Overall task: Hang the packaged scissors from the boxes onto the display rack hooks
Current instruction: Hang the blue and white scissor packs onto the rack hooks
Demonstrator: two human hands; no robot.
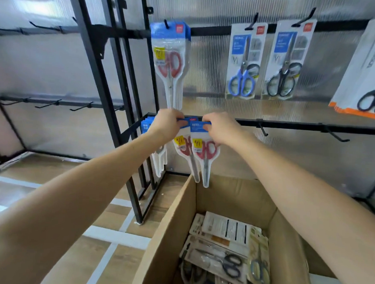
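Step in hand: hanging red-handled packs on the lower rail [290,125] of the rack [111,95].

Left hand [167,123]: grip clenched on the blue header of one red pack [185,149], fingers curled over its top edge at the rail. Right hand [220,128]: grip pinching the header of a second red pack [205,155], thumb on the card face. The two packs overlap, blades pointing down, tips just above the far rim of the box [179,216]. The hook they are meant for is hidden behind the hands; whether either header hole is already threaded cannot be told.

Surroundings: at 9 o'clock of the left hand, a hung batch [146,124] of like packs sits on the same rail. At 12 o'clock, a full stack of red packs [169,61] hangs from the upper rail. At 1 to 2 o'clock hang a blue-handled pack [245,60] and a black-handled pack [287,60]. Bare hooks [263,130] stand on the lower rail at 3 o'clock of the right hand. The box at 6 o'clock holds further mixed packs [224,250].

Judgement: stocking is partly done, with much left in the box. The next move calls for lining each header hole with the hook tip, pushing the pack back along it, then letting go. Risk: the overlapped packs may snag one another.
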